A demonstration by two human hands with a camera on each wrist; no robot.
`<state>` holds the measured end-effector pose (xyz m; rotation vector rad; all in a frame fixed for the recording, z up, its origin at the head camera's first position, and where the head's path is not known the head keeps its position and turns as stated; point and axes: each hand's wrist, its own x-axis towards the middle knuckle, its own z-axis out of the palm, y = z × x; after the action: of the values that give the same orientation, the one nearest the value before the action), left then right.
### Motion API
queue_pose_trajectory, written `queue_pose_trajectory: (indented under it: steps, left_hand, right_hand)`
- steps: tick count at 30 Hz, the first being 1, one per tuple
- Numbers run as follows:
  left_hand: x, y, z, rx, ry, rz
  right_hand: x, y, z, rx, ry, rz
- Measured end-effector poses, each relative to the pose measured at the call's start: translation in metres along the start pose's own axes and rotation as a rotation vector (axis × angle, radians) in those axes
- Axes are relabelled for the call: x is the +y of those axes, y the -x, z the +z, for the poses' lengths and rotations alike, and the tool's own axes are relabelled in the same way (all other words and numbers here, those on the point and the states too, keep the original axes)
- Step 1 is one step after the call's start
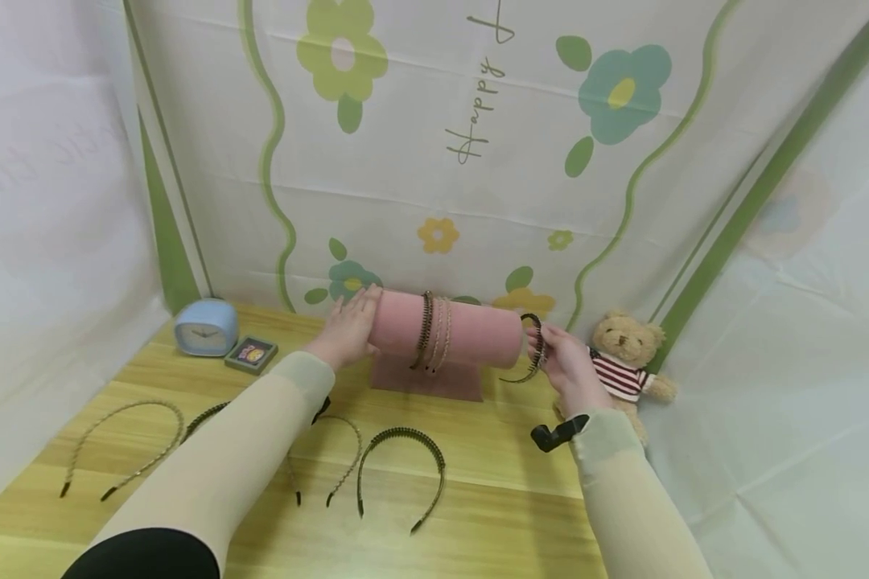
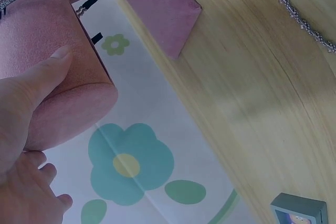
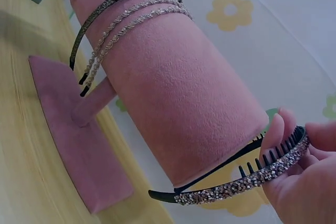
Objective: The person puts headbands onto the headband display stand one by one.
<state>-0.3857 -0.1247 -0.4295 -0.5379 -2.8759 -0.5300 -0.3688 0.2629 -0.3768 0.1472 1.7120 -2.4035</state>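
Note:
A pink velvet roll (image 1: pixel 481 328) lies sideways on its pink stand (image 3: pixel 79 135). One dark beaded headband (image 3: pixel 115 2) and two pale beaded headbands (image 3: pixel 113 38) sit around it. My left hand (image 1: pixel 349 323) rests against the roll's left end, its thumb (image 2: pixel 50 72) lying along the velvet and several fingers extending past the end. My right hand (image 1: pixel 569 362) pinches a glittery toothed headband (image 3: pixel 233 186) by its curved part. That headband is at the roll's right end, its tips toward the front and its inner teeth showing in the right wrist view.
Several headbands lie on the wooden table, including a dark one (image 1: pixel 405 433) and a pale one (image 1: pixel 177 418). A blue clock (image 1: pixel 206 328) and a small grey frame (image 1: pixel 251 355) stand at left. A teddy bear (image 1: pixel 626 354) sits by my right hand. Printed cloth (image 1: pixel 405 161) hangs behind.

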Motion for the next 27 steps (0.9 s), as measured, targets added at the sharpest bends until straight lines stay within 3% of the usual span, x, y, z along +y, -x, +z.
queue_pose_trajectory:
  steps: [9,27]
  left_hand:
    - [0.003,0.002,-0.004,-0.010,-0.018,0.001]
    - [0.002,0.002,-0.004,-0.010,0.009,0.004]
  right_hand:
    - [-0.007,-0.012,0.014,0.020,-0.035,-0.006]
    - [-0.009,-0.026,0.031,0.081,0.057,-0.001]
